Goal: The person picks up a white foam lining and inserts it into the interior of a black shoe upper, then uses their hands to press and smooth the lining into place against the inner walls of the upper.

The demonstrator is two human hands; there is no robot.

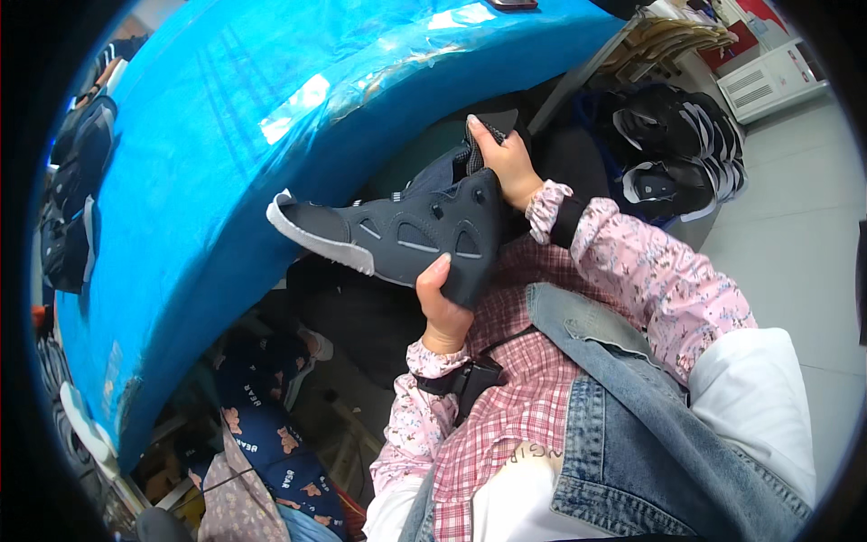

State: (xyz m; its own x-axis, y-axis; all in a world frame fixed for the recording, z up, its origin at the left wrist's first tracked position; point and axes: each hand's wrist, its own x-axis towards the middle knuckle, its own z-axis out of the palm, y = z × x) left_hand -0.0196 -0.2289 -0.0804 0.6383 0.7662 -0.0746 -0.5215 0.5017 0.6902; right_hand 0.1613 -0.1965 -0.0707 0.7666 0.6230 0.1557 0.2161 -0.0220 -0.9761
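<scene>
A dark grey shoe upper (393,237) with pale grey trim along its toe edge is held up in front of me, its toe pointing left. My left hand (442,312) grips the lower heel side, thumb lying on the outer face and fingers hidden behind it. On the far side my right hand (508,163) is closed around the upper's other edge near the heel and collar, thumb up. Curved stitched cut-outs and light grey bars mark the side facing me. The inside of the upper is mostly hidden.
A blue-covered table (217,99) curves across the front and left, with a phone (513,4) at its far edge. Stacked dark shoe uppers (668,135) lie at the right, and more dark uppers (77,199) at the far left. Another person's patterned trouser leg (271,425) shows below the table.
</scene>
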